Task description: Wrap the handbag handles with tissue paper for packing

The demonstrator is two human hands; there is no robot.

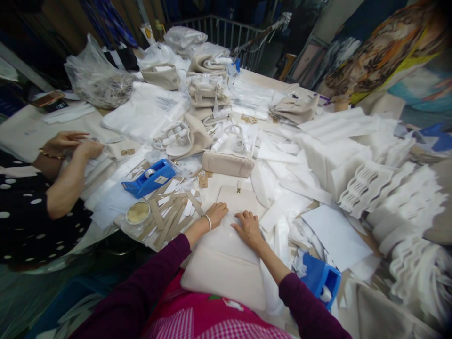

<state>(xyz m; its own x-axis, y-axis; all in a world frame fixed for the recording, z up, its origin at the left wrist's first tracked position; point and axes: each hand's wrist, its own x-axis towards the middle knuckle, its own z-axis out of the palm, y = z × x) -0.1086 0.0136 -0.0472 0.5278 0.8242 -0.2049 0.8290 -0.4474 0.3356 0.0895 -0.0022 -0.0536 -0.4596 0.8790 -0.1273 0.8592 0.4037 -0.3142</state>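
While both hands rest on it, the cream handbag point(226, 273) lies flat at the table's near edge, right in front of the person, its long axis running away from the body. Its gold-coloured clasp point(238, 190) is at the far end; the broader end reaches back to the pink apron point(212, 320). A thin whitish sheet point(226, 240) covers the middle. The left hand point(216, 214) and right hand point(249, 230) are apart, palms down, fingers extended and gripping nothing.

Just beyond stands a pale handbag point(228, 164), its long side crosswise, with wrapped handles on top. To the left, a round tin point(137, 213) contains something yellowish, beside loose card strips point(169, 219). A blue tape dispenser point(150, 178) bears a roll; a second blue dispenser point(314, 275), near the right forearm, also holds a white roll.

Farther off, a clear plastic bag point(86, 77) bulges with greyish-brown contents too blurred to identify. Low at left, a blue bin point(52, 301) holds white strips. A co-worker's hands point(90, 149) handle pale material.
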